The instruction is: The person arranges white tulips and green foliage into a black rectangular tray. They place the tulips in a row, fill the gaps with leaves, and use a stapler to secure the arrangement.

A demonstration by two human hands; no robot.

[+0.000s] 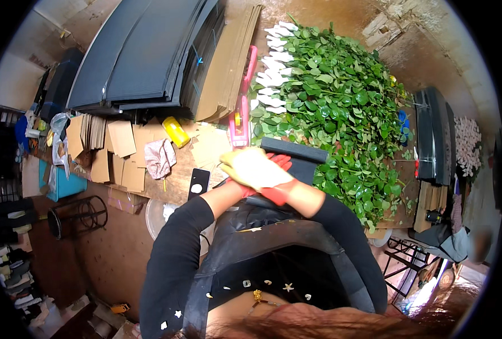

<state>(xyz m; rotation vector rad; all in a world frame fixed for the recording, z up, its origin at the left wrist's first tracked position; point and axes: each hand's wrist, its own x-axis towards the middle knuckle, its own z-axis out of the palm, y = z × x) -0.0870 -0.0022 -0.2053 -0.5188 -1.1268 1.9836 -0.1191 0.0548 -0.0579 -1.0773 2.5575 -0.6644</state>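
My forearms cross in front of my body, the right wrist lying over the left. My right hand [250, 168], in a pale yellow glove with a red cuff, reaches left with its fingers stretched out; bright light washes out its detail. Beneath it, my left hand [281, 162] wears a red glove and points right, its visible fingers apart and its palm mostly covered. Under and beside the hands is a black corrugated sheet [296, 150] with a raised far edge. I see nothing held in either hand.
Leafy green stems [341, 96] with white-wrapped heads [273, 73] pile up on the right. Dark cardboard sheets [132, 56] stack at far left. A pink tool [239, 121], yellow roll [176, 132], checked cloth [160, 158], cardboard pieces [121, 138] and phone [199, 182] lie on the table.
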